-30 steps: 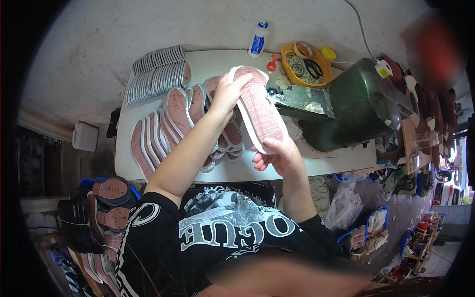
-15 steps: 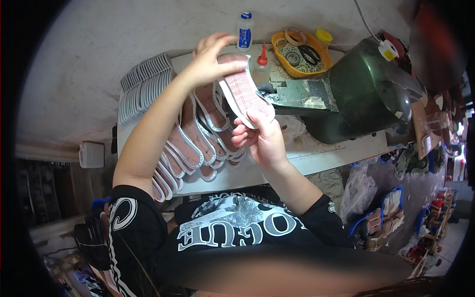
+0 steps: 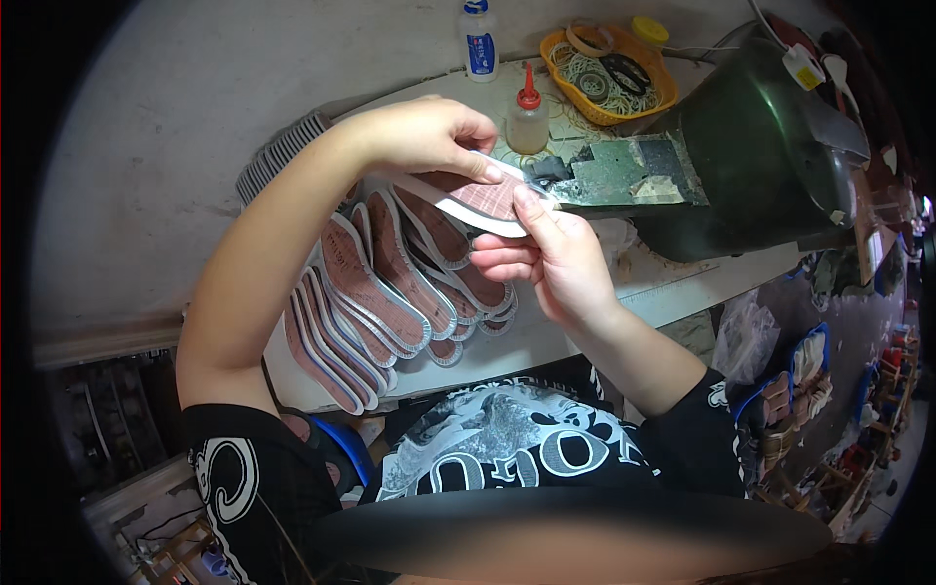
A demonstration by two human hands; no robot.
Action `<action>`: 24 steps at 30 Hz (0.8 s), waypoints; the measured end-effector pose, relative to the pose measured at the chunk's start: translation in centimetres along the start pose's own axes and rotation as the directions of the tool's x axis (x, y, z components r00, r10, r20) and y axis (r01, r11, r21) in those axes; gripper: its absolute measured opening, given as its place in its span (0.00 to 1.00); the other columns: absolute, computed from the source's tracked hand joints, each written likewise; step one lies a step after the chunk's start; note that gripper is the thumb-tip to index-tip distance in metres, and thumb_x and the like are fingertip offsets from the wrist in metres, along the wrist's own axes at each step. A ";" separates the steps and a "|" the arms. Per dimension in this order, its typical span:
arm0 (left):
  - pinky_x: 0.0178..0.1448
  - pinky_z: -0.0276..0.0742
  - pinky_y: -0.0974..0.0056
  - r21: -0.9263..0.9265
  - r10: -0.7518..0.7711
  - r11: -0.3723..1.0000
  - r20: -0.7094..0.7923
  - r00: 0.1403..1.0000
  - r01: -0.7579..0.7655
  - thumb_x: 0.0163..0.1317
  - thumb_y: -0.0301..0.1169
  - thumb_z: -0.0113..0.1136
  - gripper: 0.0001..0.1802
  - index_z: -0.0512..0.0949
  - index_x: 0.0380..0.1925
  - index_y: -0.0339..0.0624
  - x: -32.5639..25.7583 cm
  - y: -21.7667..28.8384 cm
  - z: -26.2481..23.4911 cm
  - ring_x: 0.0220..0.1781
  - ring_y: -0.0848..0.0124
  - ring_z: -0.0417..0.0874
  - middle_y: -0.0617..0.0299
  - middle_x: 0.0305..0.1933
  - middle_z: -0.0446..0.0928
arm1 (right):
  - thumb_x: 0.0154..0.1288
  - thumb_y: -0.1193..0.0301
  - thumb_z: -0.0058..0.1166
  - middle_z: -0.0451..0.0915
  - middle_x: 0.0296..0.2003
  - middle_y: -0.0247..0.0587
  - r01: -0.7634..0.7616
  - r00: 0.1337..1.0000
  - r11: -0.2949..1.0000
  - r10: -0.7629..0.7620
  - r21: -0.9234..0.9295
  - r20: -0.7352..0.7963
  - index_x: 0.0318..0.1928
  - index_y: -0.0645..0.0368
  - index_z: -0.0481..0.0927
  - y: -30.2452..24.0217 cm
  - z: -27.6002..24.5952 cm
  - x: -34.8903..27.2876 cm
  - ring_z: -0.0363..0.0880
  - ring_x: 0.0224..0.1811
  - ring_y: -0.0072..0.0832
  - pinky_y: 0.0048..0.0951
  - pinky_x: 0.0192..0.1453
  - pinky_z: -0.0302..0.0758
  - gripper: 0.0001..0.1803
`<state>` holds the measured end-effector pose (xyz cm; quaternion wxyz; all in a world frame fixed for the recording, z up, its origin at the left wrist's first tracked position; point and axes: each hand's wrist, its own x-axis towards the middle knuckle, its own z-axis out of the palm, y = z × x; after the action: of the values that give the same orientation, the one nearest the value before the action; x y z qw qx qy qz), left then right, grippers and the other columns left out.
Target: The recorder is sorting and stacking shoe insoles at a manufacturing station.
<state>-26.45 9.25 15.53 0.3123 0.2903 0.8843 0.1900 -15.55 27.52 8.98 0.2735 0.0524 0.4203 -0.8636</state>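
Observation:
Both my hands hold one shoe insole (image 3: 473, 198), reddish-brown with a pale edge band. My left hand (image 3: 439, 136) grips its upper side, the thumb lying on the brown face. My right hand (image 3: 556, 249) pinches the right-hand edge between thumb and curled fingers. The insole's right tip is at the end of the green machine's narrow arm (image 3: 624, 175); whether they touch I cannot tell. Below my hands, several similar brown insoles (image 3: 375, 283) with white ribbed edges lie overlapping on the white table (image 3: 429, 375).
A clear squeeze bottle with red nozzle (image 3: 527, 127) stands behind the machine arm. Farther back are a white bottle with blue label (image 3: 480, 49) and a yellow basket (image 3: 663, 97) of cords and rings. The bulky green machine body (image 3: 751, 156) fills the right. Stacked grey-edged insoles (image 3: 278, 151) lean at left.
The insole has turned from steeply upright to flatter, and its end has come to the machine arm's tip. My left hand has come down and closed on it. The view has shifted slightly.

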 end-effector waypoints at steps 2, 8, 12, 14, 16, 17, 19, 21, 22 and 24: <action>0.28 0.63 0.68 -0.220 -0.030 0.976 -0.070 0.997 0.014 0.59 0.45 0.60 0.19 0.73 0.26 0.40 -0.4 -0.3 1.0 0.24 0.76 0.66 0.67 0.21 0.69 | 0.71 0.56 0.45 0.80 0.33 0.51 -0.001 1.000 1.000 0.001 -0.010 0.001 0.46 0.70 0.73 -0.3 -0.1 -0.1 0.84 0.31 0.32 0.24 0.33 0.83 0.24; 0.30 0.64 0.69 -0.291 -0.171 0.948 -0.133 0.976 0.126 0.64 0.43 0.56 0.19 0.73 0.26 0.38 -2.2 0.6 3.1 0.26 0.78 0.66 0.69 0.21 0.68 | 0.71 0.58 0.45 0.80 0.34 0.53 0.019 1.000 0.996 -0.018 -0.090 0.007 0.46 0.72 0.73 -0.5 -0.1 -0.2 0.84 0.33 0.33 0.24 0.34 0.83 0.24; 0.30 0.66 0.69 -0.313 -0.221 0.935 -0.149 0.964 0.166 0.65 0.43 0.54 0.19 0.75 0.28 0.36 -2.7 1.6 4.0 0.26 0.79 0.68 0.69 0.23 0.71 | 0.70 0.62 0.46 0.80 0.36 0.50 0.027 0.999 0.991 -0.024 -0.134 0.024 0.45 0.72 0.74 -0.9 -0.7 -0.2 0.83 0.33 0.29 0.22 0.34 0.82 0.20; 0.30 0.67 0.70 -0.319 -0.242 0.929 -0.150 0.958 0.185 0.65 0.43 0.55 0.19 0.77 0.30 0.36 -3.0 2.4 4.3 0.28 0.80 0.70 0.68 0.24 0.74 | 0.70 0.63 0.47 0.81 0.35 0.47 0.049 0.998 0.988 -0.044 -0.147 0.032 0.44 0.71 0.75 -1.0 -1.0 -0.4 0.83 0.32 0.26 0.20 0.33 0.81 0.19; 0.32 0.67 0.71 -0.481 -0.382 0.814 -0.022 0.924 0.326 0.64 0.43 0.57 0.17 0.79 0.29 0.38 -3.2 3.3 4.4 0.27 0.80 0.71 0.68 0.24 0.75 | 0.68 0.64 0.49 0.81 0.31 0.45 0.067 0.998 0.984 -0.066 -0.164 0.012 0.40 0.70 0.77 -1.0 -1.4 -0.5 0.82 0.28 0.23 0.17 0.30 0.80 0.17; 0.32 0.67 0.71 -0.475 -0.386 0.815 -0.022 0.922 0.330 0.64 0.43 0.57 0.17 0.79 0.29 0.38 -3.2 3.3 4.7 0.27 0.80 0.71 0.68 0.24 0.75 | 0.68 0.64 0.49 0.81 0.31 0.45 0.070 0.998 0.985 -0.069 -0.158 0.016 0.40 0.70 0.77 -1.0 -1.8 -0.5 0.82 0.28 0.23 0.17 0.30 0.80 0.17; 0.33 0.67 0.72 -0.661 -0.274 0.715 0.035 0.961 0.228 0.63 0.43 0.58 0.16 0.80 0.29 0.41 -3.1 3.1 5.5 0.27 0.81 0.72 0.68 0.24 0.76 | 0.67 0.63 0.51 0.81 0.28 0.42 0.066 0.998 0.973 -0.065 -0.222 0.012 0.37 0.69 0.79 -1.1 -2.4 -0.4 0.81 0.25 0.20 0.15 0.26 0.78 0.17; 0.34 0.67 0.72 -0.651 -0.314 0.718 0.015 0.949 0.248 0.63 0.43 0.58 0.16 0.80 0.29 0.41 -3.1 3.5 5.7 0.26 0.80 0.71 0.68 0.24 0.76 | 0.66 0.63 0.52 0.81 0.27 0.42 0.090 0.996 0.972 -0.087 -0.217 0.025 0.37 0.69 0.79 -1.1 -2.5 -0.3 0.80 0.24 0.19 0.15 0.25 0.78 0.17; 0.35 0.67 0.72 -0.643 -0.345 0.720 -0.004 0.939 0.262 0.63 0.43 0.58 0.16 0.80 0.29 0.41 -3.1 3.7 5.7 0.26 0.80 0.71 0.68 0.24 0.76 | 0.66 0.63 0.53 0.81 0.26 0.41 0.114 0.993 0.970 -0.110 -0.217 0.032 0.36 0.69 0.79 -1.0 -2.5 -0.3 0.80 0.23 0.19 0.15 0.24 0.77 0.17; 0.33 0.68 0.72 -0.628 -0.328 0.738 -0.012 0.945 0.248 0.63 0.43 0.57 0.16 0.79 0.28 0.41 -2.9 3.1 5.6 0.25 0.80 0.72 0.68 0.24 0.77 | 0.65 0.64 0.54 0.81 0.27 0.41 0.117 0.993 0.975 -0.116 -0.190 0.019 0.35 0.69 0.79 -0.7 -2.2 -0.2 0.80 0.23 0.19 0.15 0.24 0.77 0.16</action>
<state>-19.69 10.58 14.34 0.3610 0.0194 0.8242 0.4359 -16.08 29.64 8.15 0.2276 -0.0021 0.5027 -0.8340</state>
